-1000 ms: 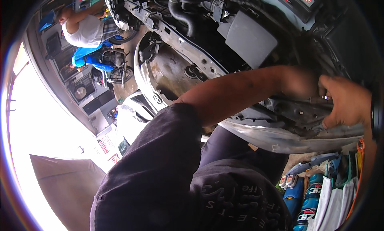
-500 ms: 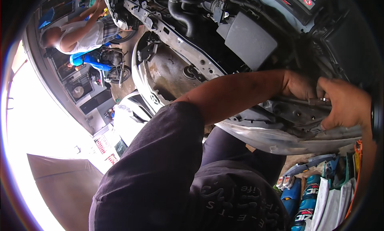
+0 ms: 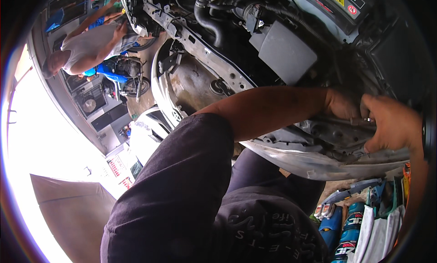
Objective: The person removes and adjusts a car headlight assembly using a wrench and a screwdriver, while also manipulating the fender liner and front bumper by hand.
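Both my hands work over the front corner of an open car engine bay. My left hand (image 3: 342, 104) reaches in across the fender edge, its fingers closed and partly in shadow. Its fingertips meet a small shiny metal piece (image 3: 368, 120), too small to name. My right hand (image 3: 392, 122) is bent around the same spot from the right, fingers curled and the thumb pointing down near the dusty body panel (image 3: 337, 134). What lies inside its grip is hidden. A black plastic box cover (image 3: 287, 53) sits just beyond my left forearm.
A battery (image 3: 334, 8) is at the upper right, with a black hose (image 3: 210, 24) farther left. The pale bumper (image 3: 309, 165) curves below my hands. Bottles (image 3: 350, 226) and cloths (image 3: 375, 235) lie at the lower right. A person (image 3: 93, 44) stands near a motorbike (image 3: 129, 72) at the upper left.
Both my hands have shifted slightly down in the picture, staying together; less of the small metal piece shows. The other person has leaned, with an arm now bent at the body.
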Motion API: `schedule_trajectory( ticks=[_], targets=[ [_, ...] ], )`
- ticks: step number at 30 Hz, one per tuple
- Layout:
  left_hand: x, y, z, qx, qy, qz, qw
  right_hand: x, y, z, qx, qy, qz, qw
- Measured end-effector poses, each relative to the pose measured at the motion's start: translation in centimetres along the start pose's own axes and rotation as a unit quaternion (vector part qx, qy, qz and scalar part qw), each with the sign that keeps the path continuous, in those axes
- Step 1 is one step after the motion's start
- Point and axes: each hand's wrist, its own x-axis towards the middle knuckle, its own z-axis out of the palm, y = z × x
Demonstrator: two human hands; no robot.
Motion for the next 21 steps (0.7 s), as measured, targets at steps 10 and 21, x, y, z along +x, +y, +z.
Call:
schedule_trajectory(
  ticks=[10, 21],
  targets=[
    [1.2, -0.8, -0.8, 0.120, 0.009, 0.104, 0.987, 0.0, 0.0, 0.3, -0.004, 0.005, 0.006, 1.000],
    [1.3, -1.2, -0.9, 0.172, 0.031, 0.123, 0.977, 0.5, 0.9, 0.6, -0.006, 0.001, 0.000, 1.000]
  ],
)
